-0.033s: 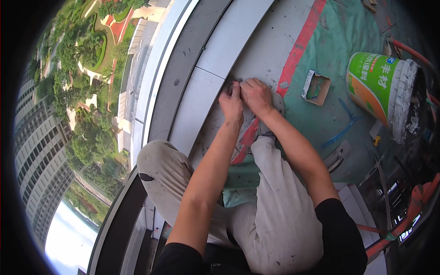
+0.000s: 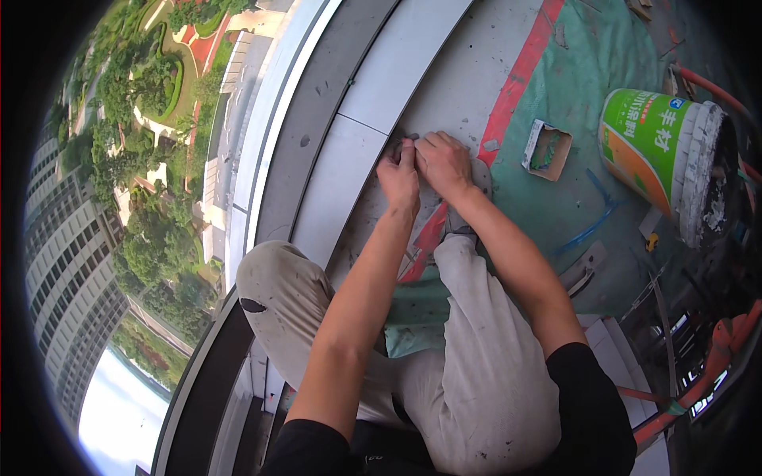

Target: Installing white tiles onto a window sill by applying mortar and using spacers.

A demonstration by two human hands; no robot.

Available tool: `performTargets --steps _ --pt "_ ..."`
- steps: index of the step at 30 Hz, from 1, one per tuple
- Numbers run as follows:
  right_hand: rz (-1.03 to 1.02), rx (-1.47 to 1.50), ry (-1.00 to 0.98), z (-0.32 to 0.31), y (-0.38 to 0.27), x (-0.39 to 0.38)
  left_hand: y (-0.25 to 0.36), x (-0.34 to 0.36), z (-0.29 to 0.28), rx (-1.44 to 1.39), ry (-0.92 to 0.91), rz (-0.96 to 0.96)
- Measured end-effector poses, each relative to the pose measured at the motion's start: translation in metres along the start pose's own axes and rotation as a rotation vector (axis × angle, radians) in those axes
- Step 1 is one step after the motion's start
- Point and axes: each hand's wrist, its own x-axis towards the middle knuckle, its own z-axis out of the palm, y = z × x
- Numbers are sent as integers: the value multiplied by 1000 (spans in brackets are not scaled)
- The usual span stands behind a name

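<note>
Nearest the camera, pale dust-marked trousers are seen, w/ the left knee (image 2: 274, 289) raised against the building's outer edge and the other leg folded under; the person is crouched on a bare concrete floor (image 2: 468, 87).

Both forearms are stretched fwd and meet at one spot. The left hand (image 2: 399, 176) is clenched, fingers curled down and pinched on something small and dark at the inner edge of the grey tile (image 2: 337, 186); what exactly is gripped can't be told, it's hidden under the knuckles. The right hand (image 2: 444, 163) is pressed just beside it, touching the left, fingers bent over the same spot at the tile edge, approx. where the joint betw. this tile and the next tile (image 2: 405, 59) meets the floor side.

Progress, as a judgement: two light grey tiles are already laid in line along the sill, w/ a thin joint betw. them. The edge/joint is being worked by hand at this point, so setting or levelling looks unfinished. The floor inboard of the tiles is not covered.

Farther right, a green sheet (image 2: 587, 127) w/ a red border strip is spread; an open small carton (image 2: 546, 149) lies on it, and beyond that a green-and-white bucket (image 2: 667, 163) on its side, rim smeared grey.

Far below left, gardens and tower blocks are visible.
</note>
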Motion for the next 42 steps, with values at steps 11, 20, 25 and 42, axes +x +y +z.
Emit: performTargets --steps 11,20,25,42 --pt "-63 46 -58 -12 -2 7 -1 -6 -5 -38 46 -1" --pt "-33 -11 -58 -7 2 2 4 1 -6 78 -10 -59" --pt "-41 -11 -70 -10 1 5 8 -3 -4 21 41 -91" --pt "-117 10 -82 -33 -12 15 6 -22 -2 -7 67 -74"
